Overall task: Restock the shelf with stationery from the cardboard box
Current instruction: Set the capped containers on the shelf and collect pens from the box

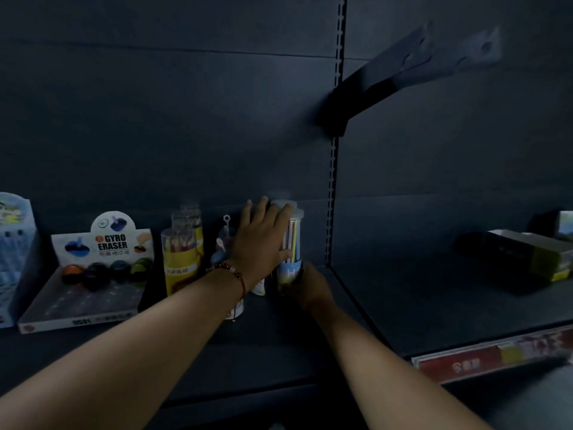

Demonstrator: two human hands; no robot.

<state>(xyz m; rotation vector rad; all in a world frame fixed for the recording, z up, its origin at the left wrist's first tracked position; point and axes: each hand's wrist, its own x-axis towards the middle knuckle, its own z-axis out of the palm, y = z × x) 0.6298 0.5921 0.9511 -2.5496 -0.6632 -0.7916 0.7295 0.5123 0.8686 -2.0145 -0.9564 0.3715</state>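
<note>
Currently, left hand fingers lie spread against the clear pen tub, steadying it upright; right hand grips its base, seating it on the shelf beside yellow pencil tubs.

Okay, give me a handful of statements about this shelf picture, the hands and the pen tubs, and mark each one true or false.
1. Both hands are on the clear tub of coloured pens. True: the left hand lies against its side and the right hand holds its base.
2. The Gyro Eraser display box stands right of the pen tub. False: it stands well to the left.
3. The beaded bracelet is on the left wrist. True.
4. The yellow tub of pencils lies on its side. False: it stands upright.
5. The shelf right of the upright divider holds nothing. False: a low open box sits at its far right.
</note>
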